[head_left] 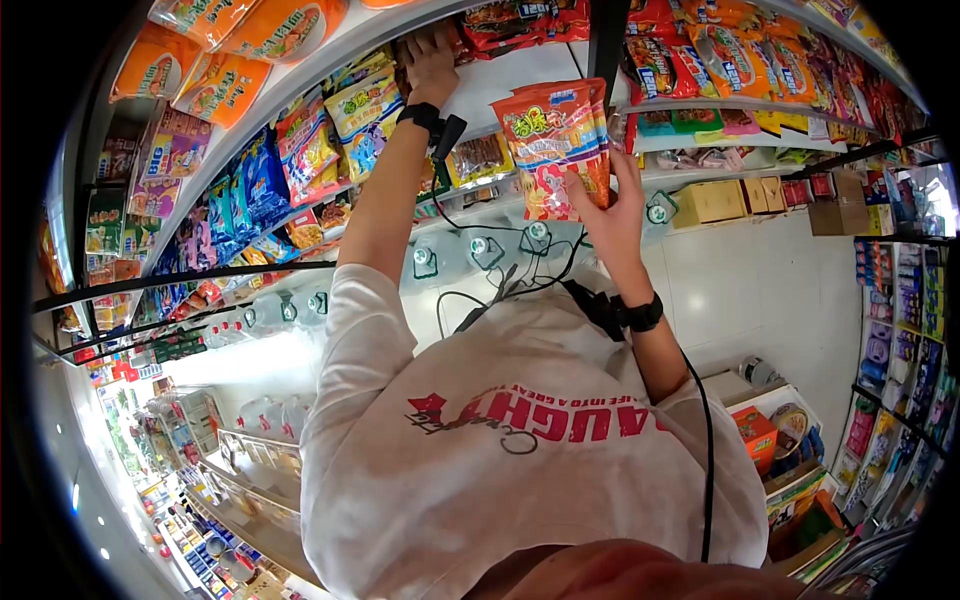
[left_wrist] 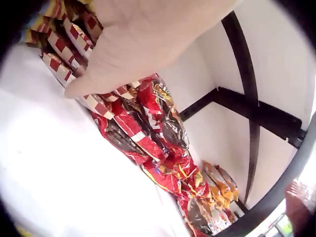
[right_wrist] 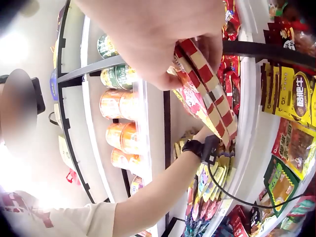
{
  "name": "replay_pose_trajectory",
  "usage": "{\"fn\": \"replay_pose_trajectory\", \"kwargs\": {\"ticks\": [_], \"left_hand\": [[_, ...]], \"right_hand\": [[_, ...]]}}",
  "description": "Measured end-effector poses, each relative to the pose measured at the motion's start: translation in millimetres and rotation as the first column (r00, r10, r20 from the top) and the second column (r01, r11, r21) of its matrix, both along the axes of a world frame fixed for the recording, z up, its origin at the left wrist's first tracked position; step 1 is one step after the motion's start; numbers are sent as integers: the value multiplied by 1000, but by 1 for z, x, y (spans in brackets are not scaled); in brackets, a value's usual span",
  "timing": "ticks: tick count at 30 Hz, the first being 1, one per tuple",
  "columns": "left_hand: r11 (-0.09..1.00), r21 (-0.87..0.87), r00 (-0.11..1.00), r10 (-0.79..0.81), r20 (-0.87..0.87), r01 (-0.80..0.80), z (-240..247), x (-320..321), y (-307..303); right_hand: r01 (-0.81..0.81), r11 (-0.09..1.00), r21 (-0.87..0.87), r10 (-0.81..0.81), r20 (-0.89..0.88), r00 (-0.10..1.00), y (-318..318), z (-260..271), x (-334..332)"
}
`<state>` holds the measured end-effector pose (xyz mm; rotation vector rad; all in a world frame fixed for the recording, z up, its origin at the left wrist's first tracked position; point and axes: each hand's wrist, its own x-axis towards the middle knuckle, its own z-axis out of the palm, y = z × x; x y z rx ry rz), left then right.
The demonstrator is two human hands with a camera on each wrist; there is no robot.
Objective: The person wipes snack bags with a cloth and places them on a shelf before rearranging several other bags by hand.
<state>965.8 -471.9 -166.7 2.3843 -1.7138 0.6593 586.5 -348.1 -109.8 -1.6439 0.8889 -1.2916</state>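
Observation:
My right hand (head_left: 615, 210) grips two stacked orange-red snack bags (head_left: 545, 140) in front of the shelf, thumb across the front one. In the right wrist view their red-and-cream checkered ends (right_wrist: 210, 89) show side by side beneath the right hand (right_wrist: 163, 44). My left hand (head_left: 430, 65) reaches deep onto the white shelf (head_left: 510, 85). In the left wrist view the left hand (left_wrist: 143, 44) rests on a row of checkered-end packets (left_wrist: 61, 66), its thumb extended along their near side and the other fingertips hidden. Red snack bags (left_wrist: 123, 128) stand beside that row.
Yellow snack bags (head_left: 365, 115) and blue bags (head_left: 255, 185) fill the shelf left of the left arm. A black upright post (head_left: 605, 45) divides the shelf. Large water bottles (head_left: 480, 250) stand underneath, with black cables (head_left: 500, 285) hanging before them. Orange noodle tubs (right_wrist: 121, 138) line another shelf.

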Motion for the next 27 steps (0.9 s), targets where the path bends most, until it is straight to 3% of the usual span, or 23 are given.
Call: {"fn": "replay_pose_trajectory", "kwargs": {"ticks": [2, 4, 7, 10, 11, 14, 19, 20, 22, 25, 27], "left_hand": [[997, -12, 997, -72, -25, 72, -3, 6, 6], [998, -51, 985, -55, -161, 48, -11, 6, 5], [1000, 25, 996, 14, -85, -12, -11, 3, -2], [998, -66, 999, -20, 49, 23, -23, 12, -12], [999, -4, 995, 42, 94, -42, -28, 11, -16], [999, -48, 998, -23, -61, 20, -16, -3, -2], [913, -374, 984, -176, 2, 164, 16, -50, 40], [961, -271, 966, -123, -226, 59, 17, -63, 53], [935, -329, 864, -274, -423, 135, 16, -80, 75], [927, -346, 578, -363, -731, 144, 13, -97, 94], [909, -416, 397, -388, -832, 16, -8, -91, 84]], "right_hand": [[-3, 1000, -17, 2, -8, 1000, 2, 1, 1], [-17, 1000, -20, 16, -32, 999, 1, 1, 3], [-37, 999, 31, 37, -2, 999, 4, -1, 9], [-45, 997, 65, 47, -18, 999, 5, -9, 11], [-38, 998, 54, 39, -19, 999, 6, -13, 11], [-9, 997, 79, 15, -68, 998, 10, -14, 7], [52, 996, -66, -58, -97, 994, 2, -2, 5], [64, 991, -118, -77, -109, 991, 0, 0, 7], [55, 984, -171, -74, -109, 991, -4, 12, 14], [-29, 990, -140, 30, 1, 1000, -15, 19, 35], [-81, 994, -70, 81, -2, 997, -23, 18, 49]]}}
